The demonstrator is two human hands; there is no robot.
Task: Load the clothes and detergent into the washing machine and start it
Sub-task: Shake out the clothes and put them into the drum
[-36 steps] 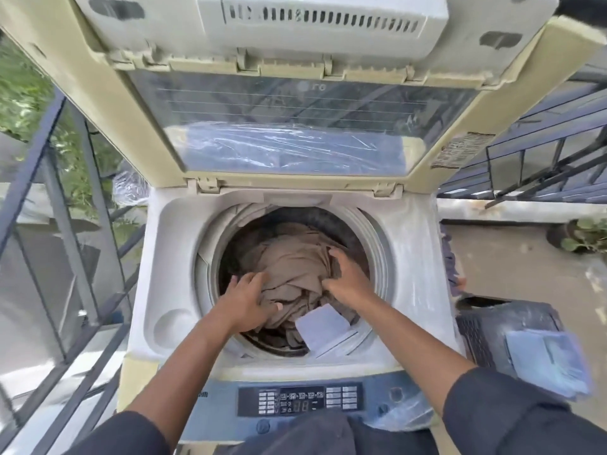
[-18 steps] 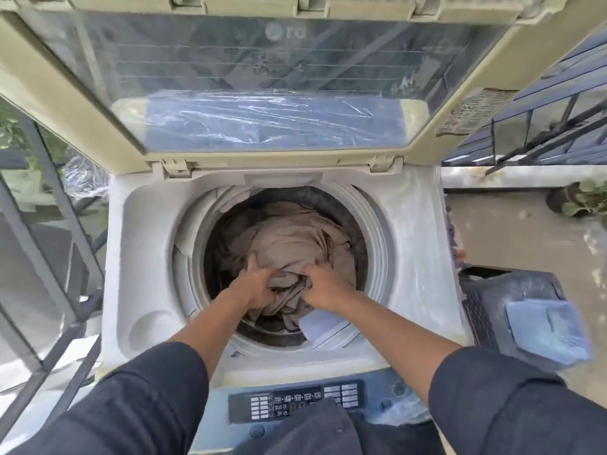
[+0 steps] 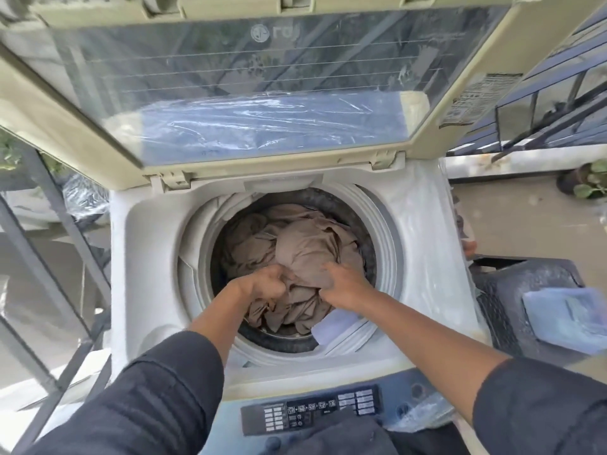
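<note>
A white top-loading washing machine (image 3: 423, 257) stands in front of me with its lid (image 3: 262, 93) raised. Crumpled beige-brown clothes (image 3: 305, 244) fill its round drum. Both my hands are inside the drum at its near side. My left hand (image 3: 266, 284) is balled up, gripping a fold of the cloth. My right hand (image 3: 345, 284) presses on the pile with its fingers curled into the fabric. The dark control panel (image 3: 312, 408) sits at the machine's front edge. No detergent container is recognisable.
A dark basket (image 3: 532, 290) with a pale blue cloth (image 3: 571, 316) on it stands right of the machine. Metal railings (image 3: 59, 257) run close along the left and at the back right. A potted plant (image 3: 584, 182) stands on the floor at far right.
Both hands have drawn closer together on the clothes near the drum's front, and my left hand has closed into a fist on the fabric. My head has leaned in closer.
</note>
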